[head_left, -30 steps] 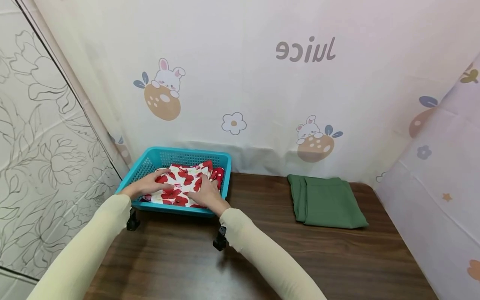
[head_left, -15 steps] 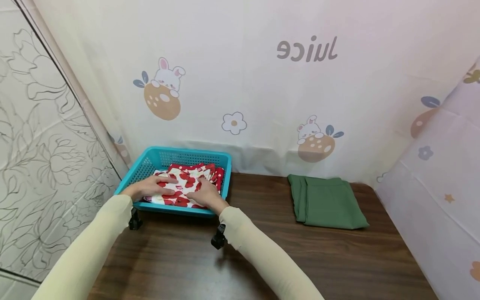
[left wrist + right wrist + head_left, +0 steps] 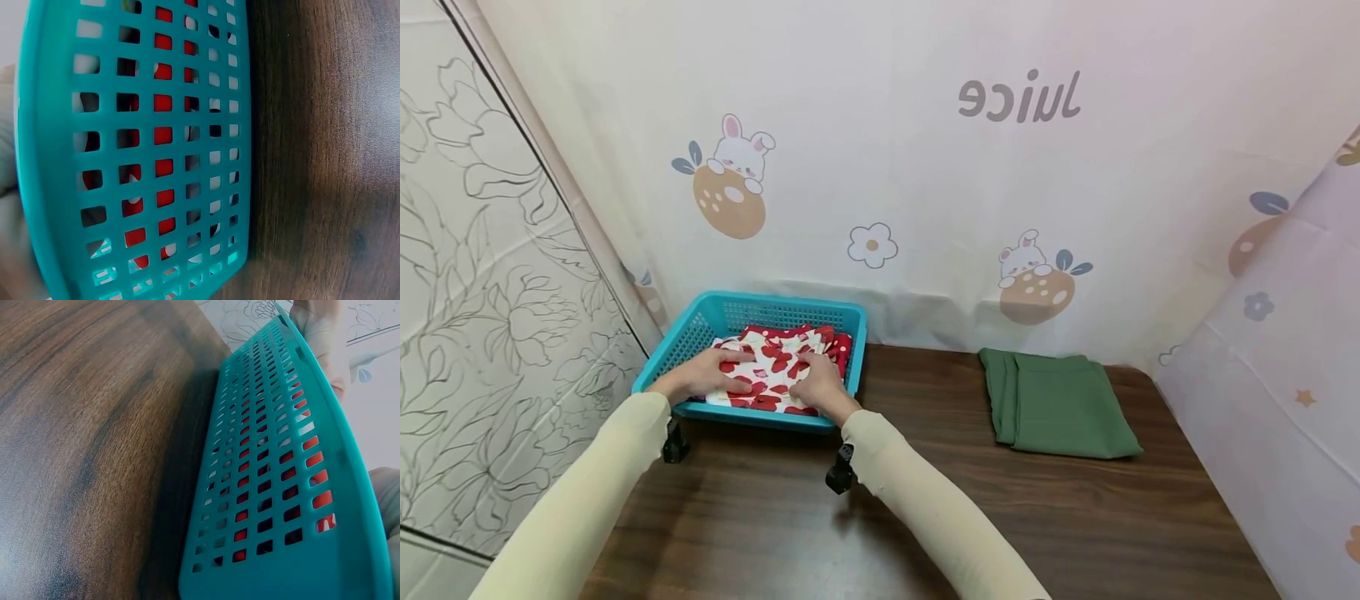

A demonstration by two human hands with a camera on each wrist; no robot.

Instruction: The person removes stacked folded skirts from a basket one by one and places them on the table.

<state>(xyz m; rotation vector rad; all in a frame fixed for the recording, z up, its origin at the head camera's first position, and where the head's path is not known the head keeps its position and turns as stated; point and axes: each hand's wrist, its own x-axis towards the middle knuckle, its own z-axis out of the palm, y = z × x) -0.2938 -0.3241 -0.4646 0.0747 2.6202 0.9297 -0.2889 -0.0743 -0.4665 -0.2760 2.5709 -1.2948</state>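
A folded white cloth with red flowers [image 3: 769,373] lies in a turquoise plastic basket [image 3: 752,415] at the back left of the table. A red cloth with white dots [image 3: 775,332] shows along its far side. My left hand [image 3: 706,372] reaches over the basket's near left rim and rests on the floral cloth, fingers spread. From the right, my right hand [image 3: 822,386] lies on the same cloth with its thumb toward the left. Both wrist views show mostly the basket's perforated wall [image 3: 144,150], with red and white fabric behind the holes and the fingertips hidden.
A folded green cloth [image 3: 1067,408] lies on the right side of the dark wood table [image 3: 925,483]. A printed white curtain [image 3: 925,167] hangs right behind the basket, and a flower-patterned panel [image 3: 512,317] stands close on its left.
The far edge of the floral cloth has sunk and drawn nearer, so more of the red dotted cloth shows behind it. Both hands stay over the basket with small shifts.
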